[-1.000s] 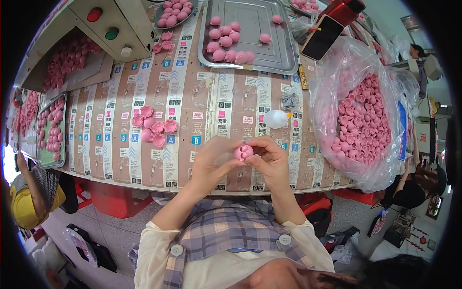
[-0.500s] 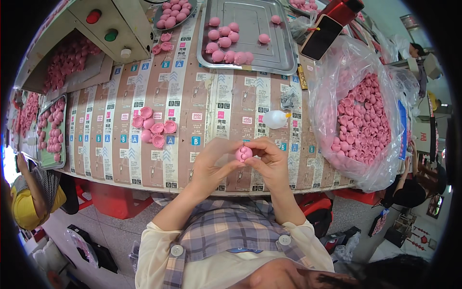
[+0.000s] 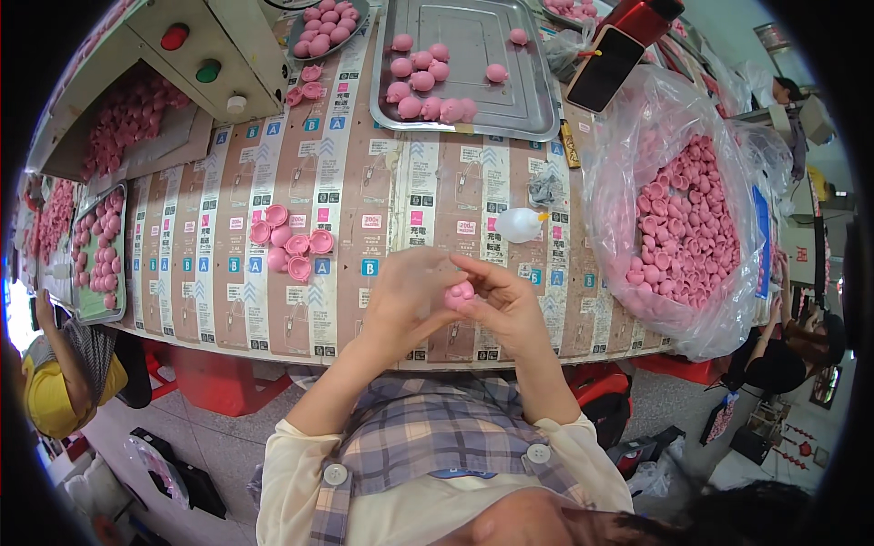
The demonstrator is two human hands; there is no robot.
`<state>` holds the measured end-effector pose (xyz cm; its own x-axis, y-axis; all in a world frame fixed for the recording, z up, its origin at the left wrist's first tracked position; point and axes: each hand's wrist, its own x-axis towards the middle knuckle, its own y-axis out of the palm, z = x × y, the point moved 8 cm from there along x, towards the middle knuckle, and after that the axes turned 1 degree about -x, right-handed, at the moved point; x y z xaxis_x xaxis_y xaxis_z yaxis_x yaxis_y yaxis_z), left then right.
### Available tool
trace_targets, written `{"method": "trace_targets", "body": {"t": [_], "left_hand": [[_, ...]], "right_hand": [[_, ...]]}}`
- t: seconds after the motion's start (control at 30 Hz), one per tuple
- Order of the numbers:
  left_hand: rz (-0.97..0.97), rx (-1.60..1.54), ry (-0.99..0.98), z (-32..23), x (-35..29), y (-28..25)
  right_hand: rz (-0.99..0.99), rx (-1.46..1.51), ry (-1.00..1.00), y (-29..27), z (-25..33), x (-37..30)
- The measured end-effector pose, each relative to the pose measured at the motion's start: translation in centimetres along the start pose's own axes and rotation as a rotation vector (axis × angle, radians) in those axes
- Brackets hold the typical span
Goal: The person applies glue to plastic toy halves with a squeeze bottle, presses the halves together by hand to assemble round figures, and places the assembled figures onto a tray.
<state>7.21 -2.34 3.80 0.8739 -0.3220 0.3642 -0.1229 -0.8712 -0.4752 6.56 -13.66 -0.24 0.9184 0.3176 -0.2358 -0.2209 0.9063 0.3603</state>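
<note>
In front of my chest, over the near part of the table, a small pink plastic ball [image 3: 458, 295] with rounded bumps is held between my two hands. My right hand [image 3: 503, 297] pinches it between thumb and bent fingers. My left hand [image 3: 401, 293], somewhat blurred, closes on the ball's other side with its thumb under it. Fingers cover part of the ball. Left of my hands lies a small group of pink half shells [image 3: 298, 244] and balls. A white squeeze bottle [image 3: 519, 225] with an orange tip lies beyond my right hand.
A metal tray [image 3: 496, 105] with pink balls stands at the back. To the right is a clear plastic bag [image 3: 610, 227] full of pink shells. A machine [image 3: 205, 55] with red and green buttons occupies the far left, near a smaller tray [image 3: 118, 309]. A phone [image 3: 608, 68] leans at the back.
The pink ball has turned in my fingers, so its front bumps now face another way. My left hand has rolled over it slightly, and its fingers are blurred.
</note>
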Motion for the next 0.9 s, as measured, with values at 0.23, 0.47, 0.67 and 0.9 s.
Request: {"method": "trace_targets", "body": {"t": [0.23,0.47,0.67,0.9], "left_hand": [[0.033,-0.176,-0.107,1.5,-0.4,0.5],[0.006,-0.136,-0.026,0.5,-0.1,0.3],[-0.004,-0.116,0.035,-0.5,0.1,-0.1],[-0.120,-0.153,-0.056,-0.4,0.2,-0.5]], "right_hand": [[-0.006,-0.304,-0.172,0.2,1.0,0.3],[-0.061,-0.474,-0.231,0.0,1.7,0.1],[-0.065,-0.546,-0.246,-0.1,1.7,-0.1],[0.064,0.772,0.049,2.6,-1.6,-0.1]]}}
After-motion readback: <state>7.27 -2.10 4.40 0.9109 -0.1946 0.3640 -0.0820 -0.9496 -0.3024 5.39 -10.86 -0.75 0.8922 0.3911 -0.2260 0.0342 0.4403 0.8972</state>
